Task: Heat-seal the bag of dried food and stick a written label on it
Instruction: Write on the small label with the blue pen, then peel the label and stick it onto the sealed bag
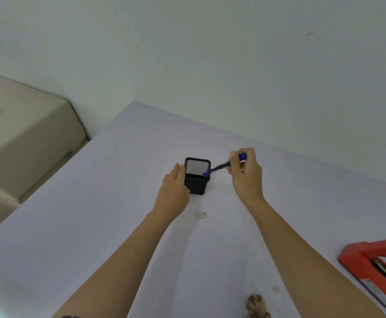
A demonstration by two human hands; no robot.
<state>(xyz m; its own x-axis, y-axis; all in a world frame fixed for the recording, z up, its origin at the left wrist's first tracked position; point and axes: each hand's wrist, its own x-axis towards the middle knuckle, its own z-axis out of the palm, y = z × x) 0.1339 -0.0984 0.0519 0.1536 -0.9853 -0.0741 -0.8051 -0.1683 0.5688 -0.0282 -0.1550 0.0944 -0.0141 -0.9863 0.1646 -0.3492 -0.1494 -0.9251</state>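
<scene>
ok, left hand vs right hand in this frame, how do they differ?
The left hand has fairly straight fingers laid against the left side of the black mesh pen holder. The right hand has curled fingers pinching a blue marker. The left hand touches the pen holder, while the right hand sits clear to its right, with only the marker's end at the rim. Both are bare and reach out over the table, beyond the small label.

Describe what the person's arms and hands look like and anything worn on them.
The left forearm and right forearm are bare to the frame edge, no sleeves in view. The left hand and right hand wear no gloves; no rings, watch or wristband show. A dark strip at the left elbow may be a sleeve edge; too little shows.
</scene>
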